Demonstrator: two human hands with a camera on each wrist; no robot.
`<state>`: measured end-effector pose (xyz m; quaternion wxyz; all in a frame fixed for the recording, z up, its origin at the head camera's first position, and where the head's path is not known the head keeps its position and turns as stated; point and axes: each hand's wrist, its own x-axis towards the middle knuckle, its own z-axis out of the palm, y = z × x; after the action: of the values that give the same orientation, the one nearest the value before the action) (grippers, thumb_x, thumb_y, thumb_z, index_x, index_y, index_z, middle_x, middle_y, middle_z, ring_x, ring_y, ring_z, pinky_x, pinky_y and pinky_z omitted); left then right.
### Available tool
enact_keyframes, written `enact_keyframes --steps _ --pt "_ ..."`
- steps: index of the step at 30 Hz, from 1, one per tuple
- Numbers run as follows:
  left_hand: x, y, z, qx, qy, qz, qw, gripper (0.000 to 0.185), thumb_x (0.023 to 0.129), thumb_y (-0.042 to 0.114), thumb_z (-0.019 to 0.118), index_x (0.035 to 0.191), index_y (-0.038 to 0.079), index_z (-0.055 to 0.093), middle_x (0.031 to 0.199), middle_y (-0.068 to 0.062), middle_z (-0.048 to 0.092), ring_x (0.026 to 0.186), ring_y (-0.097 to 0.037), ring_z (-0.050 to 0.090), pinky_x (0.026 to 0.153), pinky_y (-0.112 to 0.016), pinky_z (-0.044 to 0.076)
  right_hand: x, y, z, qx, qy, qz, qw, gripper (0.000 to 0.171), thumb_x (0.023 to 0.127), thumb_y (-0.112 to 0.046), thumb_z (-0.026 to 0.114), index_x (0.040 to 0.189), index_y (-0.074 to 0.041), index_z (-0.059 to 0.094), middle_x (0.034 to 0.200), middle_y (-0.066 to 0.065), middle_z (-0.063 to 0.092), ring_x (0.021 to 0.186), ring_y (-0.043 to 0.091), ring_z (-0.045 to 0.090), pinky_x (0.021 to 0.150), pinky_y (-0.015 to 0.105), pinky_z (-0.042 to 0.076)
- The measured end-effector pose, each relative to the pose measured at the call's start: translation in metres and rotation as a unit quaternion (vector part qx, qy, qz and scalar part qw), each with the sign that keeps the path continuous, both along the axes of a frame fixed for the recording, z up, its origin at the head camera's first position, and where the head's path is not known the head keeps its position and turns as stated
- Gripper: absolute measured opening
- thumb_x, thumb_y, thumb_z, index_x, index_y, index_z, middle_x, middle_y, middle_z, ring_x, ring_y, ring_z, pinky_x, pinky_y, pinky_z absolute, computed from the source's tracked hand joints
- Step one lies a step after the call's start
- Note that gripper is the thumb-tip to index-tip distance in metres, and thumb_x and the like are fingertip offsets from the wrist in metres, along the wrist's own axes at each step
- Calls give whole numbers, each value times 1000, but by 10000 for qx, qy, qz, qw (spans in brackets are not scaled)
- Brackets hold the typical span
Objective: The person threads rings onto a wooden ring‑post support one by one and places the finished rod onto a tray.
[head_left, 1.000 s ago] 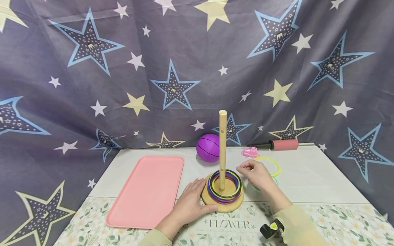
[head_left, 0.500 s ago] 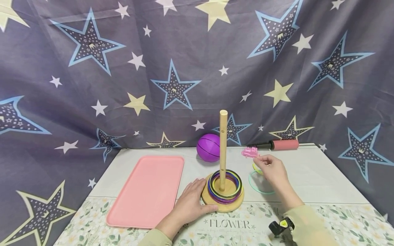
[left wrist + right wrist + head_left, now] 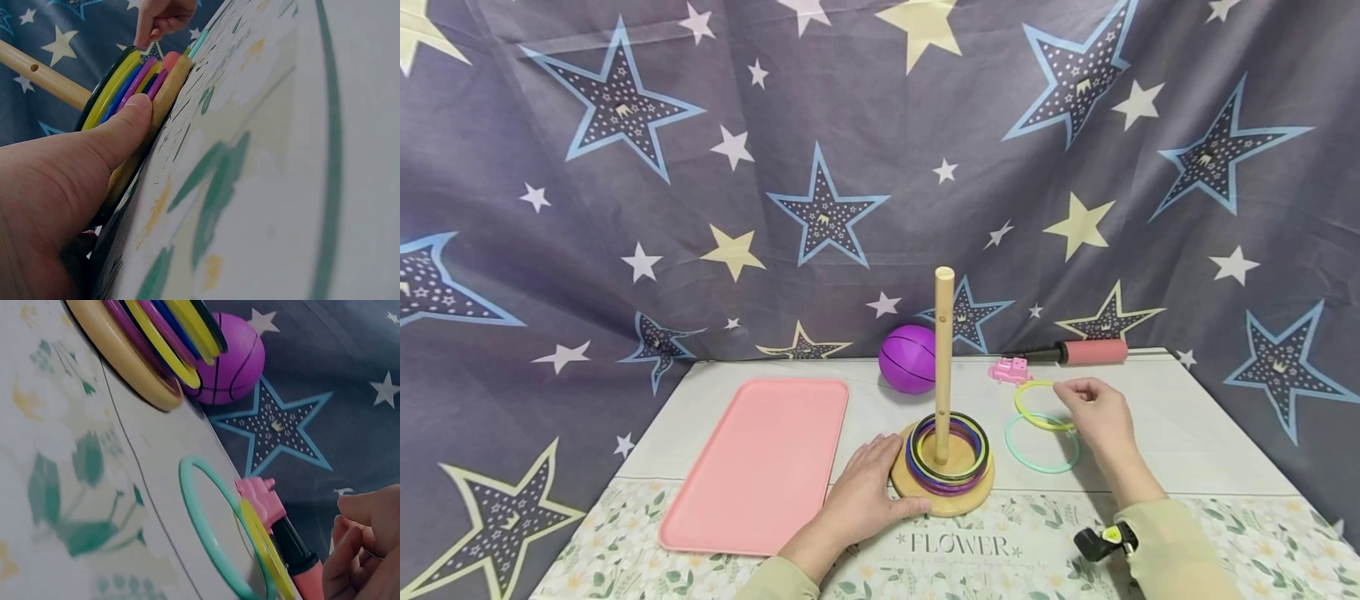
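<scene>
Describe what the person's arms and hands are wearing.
Both hands are bare: no gloves, and no rings or watch that the views show. The left hand comes out of a pale yellow-green long sleeve. The right hand has the same kind of sleeve, with a small black device with a yellow mark at the wrist.

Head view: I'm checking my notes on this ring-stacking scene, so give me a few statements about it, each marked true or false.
1. The left hand rests against the round wooden base. True.
2. The right hand pinches the green ring. False: it is at the yellow ring, and the green one lies flat on the table.
3. The pink tray holds rings. False: nothing lies on it.
4. Several coloured rings already sit round the wooden peg. True.
5. The purple ball lies behind the peg, near the backdrop. True.
</scene>
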<state>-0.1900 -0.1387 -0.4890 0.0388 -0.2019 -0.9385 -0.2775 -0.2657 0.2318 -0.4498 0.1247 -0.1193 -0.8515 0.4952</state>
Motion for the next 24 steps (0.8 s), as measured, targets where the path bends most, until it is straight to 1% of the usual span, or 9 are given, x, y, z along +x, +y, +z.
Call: enact_keyframes --steps 4,9,13,16,20,24 --pt "1 0 0 -21 -8 1 10000 114 87 68 86 165 -4 44 166 -24 49 160 -44 38 133 -60 26 -1 8 -4 -71 -47 42 10000 42 107 -40 72 124 -1 73 97 5 67 74 15 59 59 25 52" --pt "0 0 0 -12 2 3 10000 115 87 68 86 165 -5 44 166 -25 49 159 -44 38 133 -61 26 -2 19 -8 -173 -60 279 9994 43 108 -37 72 126 1 72 94 2 66 70 12 58 58 25 53" --pt "0 0 -1 13 17 -3 10000 115 87 68 86 165 -5 44 166 -25 49 159 -44 38 133 -61 26 -3 27 -12 -326 -123 542 9979 41 109 -33 73 128 3 72 95 3 67 66 12 57 57 27 52" --pt "-1 0 -2 8 32 -2 10000 114 87 68 86 165 -4 45 166 -25 49 159 -44 38 133 -61 26 -4 30 -15 -336 -246 627 9972 40 108 -31 73 128 3 72 99 4 68 67 13 58 57 28 52" --pt "-1 0 -2 27 41 -3 10000 114 87 68 86 165 -4 45 166 -25 49 159 -45 38 133 -62 26 -5 32 -20 -269 -364 530 9976 38 108 -30 73 128 2 73 103 7 69 70 16 58 58 29 51" --pt "-1 0 -1 45 49 -8 10000 114 86 66 88 164 -6 45 165 -26 49 159 -45 39 133 -62 26 -6 33 -24 -213 -379 340 9985 37 107 -27 72 129 2 73 102 7 69 69 16 57 57 28 51"
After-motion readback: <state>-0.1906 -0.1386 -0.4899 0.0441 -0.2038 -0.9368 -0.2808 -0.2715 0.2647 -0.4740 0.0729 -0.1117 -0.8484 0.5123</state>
